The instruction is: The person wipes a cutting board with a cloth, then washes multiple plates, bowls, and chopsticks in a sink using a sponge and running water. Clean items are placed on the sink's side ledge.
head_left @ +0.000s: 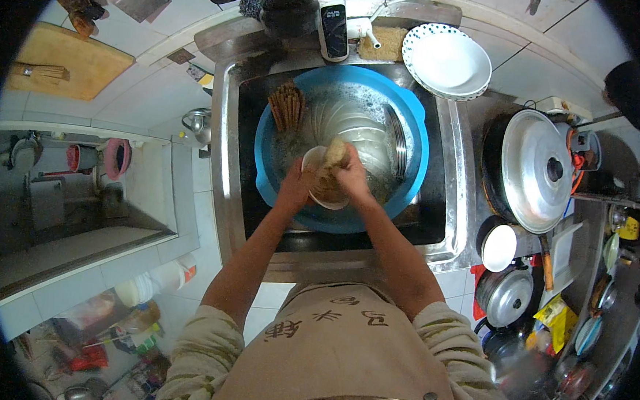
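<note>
My left hand (295, 187) grips the rim of a white bowl (334, 202), which is tilted over a blue plastic basin (421, 151). In my right hand (353, 175) is a tan scrubbing pad (334, 152), pressed against the bowl's inside. Sudsy water fills the basin. Pale dishes (357, 133) overlap under the water, their exact kind unclear. At the basin's left wall stands a bundle of thin brown sticks (286, 107). Along the right wall is a set of thin, curved, shiny edges (396, 141), which may be stacked dishes.
The basin sits inside a metal-rimmed sink (458, 230). Behind it are a dark-labelled bottle (333, 27), a tan sponge (383, 43) and stacked white bowls (446, 62). A lidded wok (536, 169) and a small white bowl (499, 248) are on the right. A cutting board (87, 59) leans at left.
</note>
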Demonstrator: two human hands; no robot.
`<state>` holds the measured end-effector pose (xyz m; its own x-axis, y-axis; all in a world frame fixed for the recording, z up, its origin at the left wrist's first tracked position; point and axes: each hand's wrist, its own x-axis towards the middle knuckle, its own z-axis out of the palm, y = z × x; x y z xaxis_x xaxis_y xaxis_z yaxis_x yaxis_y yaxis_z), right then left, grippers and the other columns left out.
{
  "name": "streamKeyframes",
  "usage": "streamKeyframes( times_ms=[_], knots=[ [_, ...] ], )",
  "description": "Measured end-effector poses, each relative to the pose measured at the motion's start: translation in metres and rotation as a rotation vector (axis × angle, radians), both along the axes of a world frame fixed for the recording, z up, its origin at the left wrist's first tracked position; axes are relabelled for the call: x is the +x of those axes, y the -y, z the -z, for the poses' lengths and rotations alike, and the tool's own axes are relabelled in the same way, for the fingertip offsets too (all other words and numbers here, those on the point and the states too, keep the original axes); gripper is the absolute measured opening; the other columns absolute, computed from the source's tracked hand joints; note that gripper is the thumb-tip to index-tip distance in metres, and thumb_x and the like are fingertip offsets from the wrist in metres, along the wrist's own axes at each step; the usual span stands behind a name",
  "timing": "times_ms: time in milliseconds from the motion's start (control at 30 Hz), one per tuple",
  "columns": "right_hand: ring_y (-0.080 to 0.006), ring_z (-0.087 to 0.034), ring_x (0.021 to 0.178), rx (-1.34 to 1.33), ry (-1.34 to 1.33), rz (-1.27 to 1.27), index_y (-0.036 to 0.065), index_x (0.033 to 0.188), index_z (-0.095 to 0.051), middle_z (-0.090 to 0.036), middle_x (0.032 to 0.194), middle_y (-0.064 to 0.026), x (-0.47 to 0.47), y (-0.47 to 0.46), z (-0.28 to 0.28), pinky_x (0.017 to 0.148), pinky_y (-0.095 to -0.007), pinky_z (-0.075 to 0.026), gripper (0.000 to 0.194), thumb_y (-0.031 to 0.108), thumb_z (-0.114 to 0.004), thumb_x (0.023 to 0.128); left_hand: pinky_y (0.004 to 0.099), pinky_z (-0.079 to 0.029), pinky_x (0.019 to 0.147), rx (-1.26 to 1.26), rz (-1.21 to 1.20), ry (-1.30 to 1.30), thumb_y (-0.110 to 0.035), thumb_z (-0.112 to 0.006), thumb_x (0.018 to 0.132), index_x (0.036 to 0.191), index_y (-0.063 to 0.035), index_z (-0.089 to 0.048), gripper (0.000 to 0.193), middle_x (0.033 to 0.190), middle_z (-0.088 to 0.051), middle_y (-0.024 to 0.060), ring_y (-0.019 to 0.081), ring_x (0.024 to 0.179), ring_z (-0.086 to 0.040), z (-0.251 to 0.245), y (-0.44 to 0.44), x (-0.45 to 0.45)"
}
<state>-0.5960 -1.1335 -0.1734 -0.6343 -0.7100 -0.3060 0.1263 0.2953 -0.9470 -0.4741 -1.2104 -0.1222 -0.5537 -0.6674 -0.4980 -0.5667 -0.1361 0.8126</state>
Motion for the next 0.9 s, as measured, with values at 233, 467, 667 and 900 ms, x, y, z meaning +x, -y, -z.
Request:
streamKeyframes(
  times_ms=[233, 467, 667, 900],
  knots=[
    [-0.0202, -0.054, 0.099, -0.215, 0.585, -0.376, 0.006, 0.125, -0.045, -0.057, 0.108, -0.0074, 0.009, 0.011, -0.025, 0.087, -0.0301, -0.042, 0.049, 0.000, -0.051, 0.077, 0.0413, -0.041, 0.088, -0.178, 0.051, -0.143, -0.040, -0.034, 0.093, 0.128, -0.0121, -0.040, 0.045, 0.114, -0.053, 0.0249, 0.0389, 0.104, -0.052, 0.010, 0.015, 0.001],
    [-0.0307, -0.059, 0.094, 0.480, -0.643, -0.561, 0.009, 0.098, -0.059, -0.061, 0.093, -0.0178, -0.006, -0.015, -0.030, 0.076, -0.0433, -0.049, 0.027, 0.019, -0.058, 0.073, 0.0487, -0.046, 0.076, -0.686, 0.390, 0.220, -0.029, -0.043, 0.090, 0.127, -0.0141, -0.040, 0.041, 0.103, -0.055, 0.0244, 0.0424, 0.086, -0.058, -0.034, 0.028, 0.005],
    [-0.0318, -0.057, 0.089, 0.604, -0.777, -0.649, 0.015, 0.116, -0.048, -0.054, 0.101, -0.0167, 0.016, -0.015, -0.024, 0.071, -0.0439, -0.049, 0.044, 0.014, -0.063, 0.074, 0.0522, -0.047, 0.065, -0.866, 0.458, 0.392, -0.020, -0.048, 0.086, 0.129, -0.0176, -0.034, 0.046, 0.097, -0.052, 0.0234, 0.0437, 0.074, -0.057, -0.066, 0.038, 0.003],
    [-0.0253, -0.061, 0.075, 0.042, -0.031, -0.238, 0.005, 0.095, -0.060, -0.063, 0.085, -0.0143, -0.014, -0.015, -0.064, 0.068, -0.0325, -0.048, 0.027, -0.001, -0.057, 0.069, 0.0499, -0.045, 0.077, -0.610, 0.533, 0.425, -0.016, -0.050, 0.082, 0.126, -0.0143, -0.038, 0.046, 0.101, -0.055, 0.0244, 0.0431, 0.088, -0.056, -0.058, 0.058, 0.001]
  ],
)
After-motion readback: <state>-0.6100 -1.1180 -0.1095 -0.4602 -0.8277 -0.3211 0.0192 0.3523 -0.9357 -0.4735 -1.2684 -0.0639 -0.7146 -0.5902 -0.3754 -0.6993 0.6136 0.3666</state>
